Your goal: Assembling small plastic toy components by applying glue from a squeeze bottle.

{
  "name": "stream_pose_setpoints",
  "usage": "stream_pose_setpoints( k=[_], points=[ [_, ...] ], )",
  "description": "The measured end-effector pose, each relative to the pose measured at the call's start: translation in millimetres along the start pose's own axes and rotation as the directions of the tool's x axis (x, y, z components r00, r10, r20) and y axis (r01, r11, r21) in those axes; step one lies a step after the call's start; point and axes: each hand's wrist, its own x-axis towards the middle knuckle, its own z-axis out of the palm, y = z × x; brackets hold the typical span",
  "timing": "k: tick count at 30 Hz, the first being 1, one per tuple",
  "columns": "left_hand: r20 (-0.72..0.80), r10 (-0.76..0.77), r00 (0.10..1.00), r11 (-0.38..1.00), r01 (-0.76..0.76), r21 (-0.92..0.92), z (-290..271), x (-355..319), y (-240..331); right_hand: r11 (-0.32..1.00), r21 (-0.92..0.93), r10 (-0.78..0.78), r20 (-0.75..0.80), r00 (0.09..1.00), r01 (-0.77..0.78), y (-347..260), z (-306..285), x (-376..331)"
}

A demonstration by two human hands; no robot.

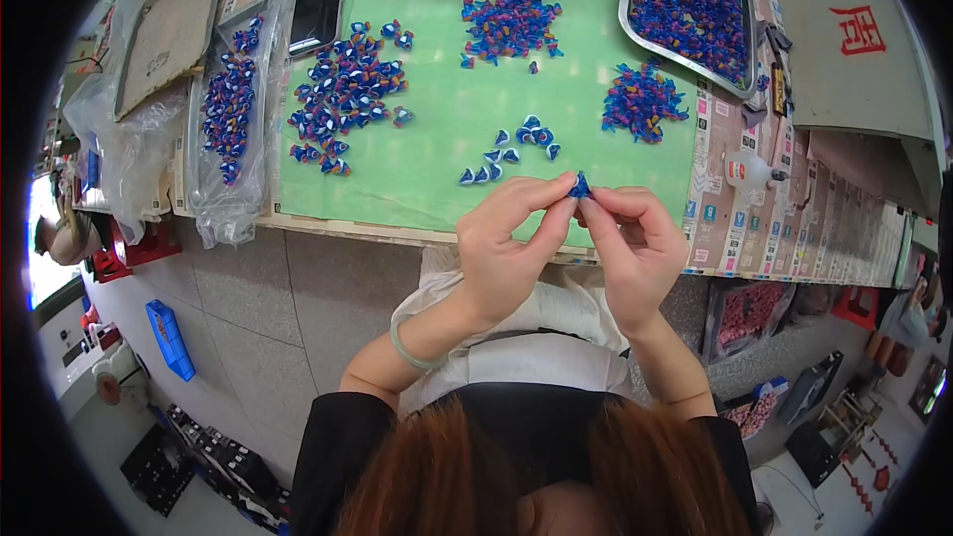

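Observation:
Over the front edge of the green sheet, my left hand and my right hand meet fingertip to fingertip. Thumb and forefinger of each are closed on one small blue plastic piece, mostly hidden by the fingers. Just beyond lie several small blue-and-white pieces in a loose curve. Further off are a pile of blue, red and orange parts and, to the right, a pile of mostly blue parts. A larger heap of blue, white and orange pieces spreads at the left.
At the far right stands a metal tray full of blue parts. A small white bottle is right of the sheet. A black phone, a plastic-lined tray and a cardboard tray lie left. A blue basket sits on the floor.

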Motion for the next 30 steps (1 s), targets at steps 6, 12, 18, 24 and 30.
stream_pose_setpoints(
  k=[6,12,18,24,30],
  points=[
    [-0.007,-0.084,0.996,0.996,0.084,-0.026,1.8,0.7,0.2,1.000,-0.014,0.019,0.001,1.000,-0.019,0.1,-0.3,1.3],
    [-0.073,-0.034,0.997,0.999,0.036,0.031,4.4,3.2,-1.6,0.999,0.006,0.047,-0.013,0.999,-0.047,2.5,0.6,1.8],
    [-0.064,-0.032,0.997,0.999,0.034,0.028,3.4,3.2,-1.9,0.999,0.009,0.040,-0.011,0.999,-0.040,1.6,-1.1,2.4],
    [0.040,-0.131,0.991,0.989,0.133,-0.060,-5.1,13.2,0.8,0.878,0.317,0.341,0.110,0.934,-0.358,-5.5,-13.7,12.3],
    [0.318,-0.139,0.938,0.940,0.226,-0.256,-11.2,15.8,1.1,0.675,0.522,0.432,0.293,0.853,-0.522,-7.1,-20.2,13.6]
  ],
)
